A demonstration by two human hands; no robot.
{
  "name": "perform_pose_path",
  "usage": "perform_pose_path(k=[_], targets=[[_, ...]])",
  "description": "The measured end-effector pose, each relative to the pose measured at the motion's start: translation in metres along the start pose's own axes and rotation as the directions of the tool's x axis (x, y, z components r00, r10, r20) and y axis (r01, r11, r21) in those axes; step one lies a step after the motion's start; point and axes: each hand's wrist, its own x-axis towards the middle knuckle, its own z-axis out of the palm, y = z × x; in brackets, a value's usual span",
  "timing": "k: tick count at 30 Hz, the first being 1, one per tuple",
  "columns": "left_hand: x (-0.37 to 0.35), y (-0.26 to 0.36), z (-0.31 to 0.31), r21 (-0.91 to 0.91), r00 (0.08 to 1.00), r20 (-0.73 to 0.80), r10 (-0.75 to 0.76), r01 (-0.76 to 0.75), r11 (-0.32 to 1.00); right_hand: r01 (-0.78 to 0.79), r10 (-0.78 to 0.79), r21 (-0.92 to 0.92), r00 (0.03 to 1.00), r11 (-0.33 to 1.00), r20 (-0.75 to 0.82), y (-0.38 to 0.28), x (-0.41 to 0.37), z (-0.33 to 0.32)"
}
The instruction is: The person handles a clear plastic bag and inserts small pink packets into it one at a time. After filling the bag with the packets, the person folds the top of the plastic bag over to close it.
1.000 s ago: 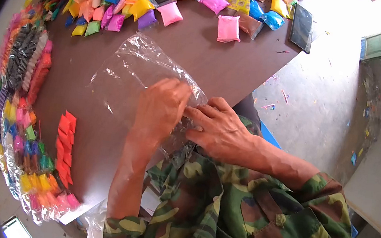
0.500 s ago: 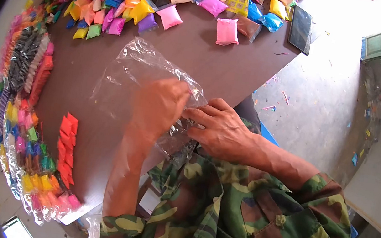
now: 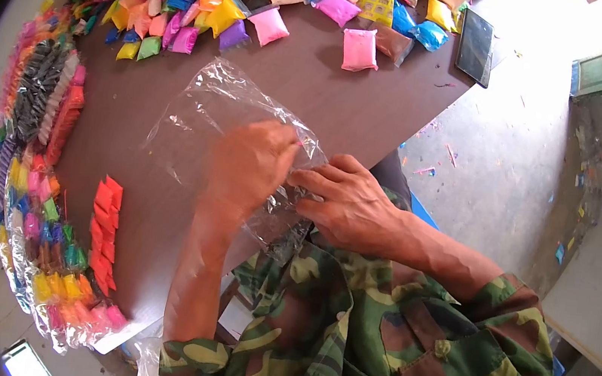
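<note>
A large clear plastic bag is spread over the brown table and hangs past its near edge toward my lap. My left hand is curled into a fist on the bag's near part, gripping the film, with its fingertips mostly hidden. A tiny pink spot shows beside those fingers, too small to name. Close on the right, my right hand pinches the crumpled edge of the same bag between thumb and fingers. No packets can be made out inside the film.
Colourful small packets are heaped along the far side. Bagged rows of packets line the left edge, near a strip of red packets. A dark tablet lies at the right corner of the brown table.
My left hand has shifted slightly up and is less blurred. My right hand and the bag stay nearly where they were.
</note>
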Motion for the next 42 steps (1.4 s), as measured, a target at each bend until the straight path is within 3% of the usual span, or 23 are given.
perform_pose_path(k=[4, 6, 9, 10, 13, 16, 18, 22, 25, 28, 30, 33, 36, 40, 42], targets=[[0.005, -0.007, 0.006, -0.063, 0.995, -0.094, -0.026, 0.020, 0.998, 0.005, -0.004, 0.013, 0.999, 1.000, -0.033, -0.001, 0.000, 0.000], [0.005, -0.006, 0.008, -0.062, 0.997, -0.050, -0.060, 0.057, 0.996, 0.006, -0.005, 0.019, 0.999, 1.000, -0.045, 0.000, 0.000, 0.000], [0.002, -0.006, 0.017, -0.088, 0.997, -0.080, -0.022, 0.015, 0.996, -0.034, 0.033, 0.013, 0.998, 0.999, 0.058, -0.003, 0.002, -0.006], [0.001, -0.008, 0.020, -0.098, 0.995, -0.104, 0.009, -0.020, 0.995, -0.015, 0.015, 0.022, 1.000, 1.000, 0.022, -0.002, 0.003, -0.005], [0.003, -0.019, 0.017, 0.034, 0.967, -0.241, -0.077, 0.087, 0.996, 0.015, -0.013, 0.040, 0.999, 0.999, -0.047, 0.001, 0.000, -0.001], [-0.002, -0.020, 0.011, 0.103, 0.975, -0.213, -0.065, 0.089, 0.991, 0.037, -0.033, 0.061, 0.996, 0.997, -0.078, 0.001, 0.000, -0.001], [-0.006, -0.022, 0.013, 0.052, 0.970, -0.234, -0.064, 0.078, 0.996, 0.074, -0.062, 0.081, 0.987, 0.994, -0.147, 0.000, 0.000, -0.007], [-0.010, -0.020, 0.017, 0.046, 0.969, -0.237, -0.070, 0.083, 0.995, 0.018, 0.068, 0.230, 0.928, 0.973, -0.365, 0.003, -0.002, -0.034], [-0.012, -0.010, 0.015, 0.075, 0.976, -0.210, -0.065, 0.082, 0.994, -0.235, 0.318, 0.230, 0.832, 0.944, -0.454, 0.004, 0.009, -0.033], [-0.013, -0.005, 0.024, -0.045, 0.976, -0.218, -0.012, 0.002, 0.999, -0.486, 0.552, 0.275, 0.790, 0.829, -0.267, 0.003, 0.021, -0.024], [-0.015, 0.001, 0.024, 0.027, 0.975, -0.221, 0.014, -0.009, 1.000, -0.622, 0.661, 0.247, 0.740, 0.743, -0.125, 0.006, 0.022, -0.024], [-0.017, -0.004, 0.026, 0.074, 0.964, -0.264, 0.001, 0.019, 0.997, -0.541, 0.612, 0.291, 0.733, 0.789, -0.297, 0.023, 0.008, -0.018], [-0.018, -0.012, 0.020, 0.088, 0.960, -0.276, -0.046, 0.072, 0.994, -0.520, 0.638, 0.379, 0.689, 0.766, -0.344, 0.027, 0.004, -0.022], [-0.020, -0.012, 0.017, 0.074, 0.965, -0.259, -0.037, 0.058, 0.996, -0.529, 0.717, 0.536, 0.659, 0.657, -0.228, 0.026, 0.001, -0.030], [-0.021, 0.005, 0.013, -0.050, 0.975, -0.217, -0.045, 0.035, 0.998, -0.541, 0.733, 0.554, 0.649, 0.633, -0.204, 0.029, -0.002, -0.025]])
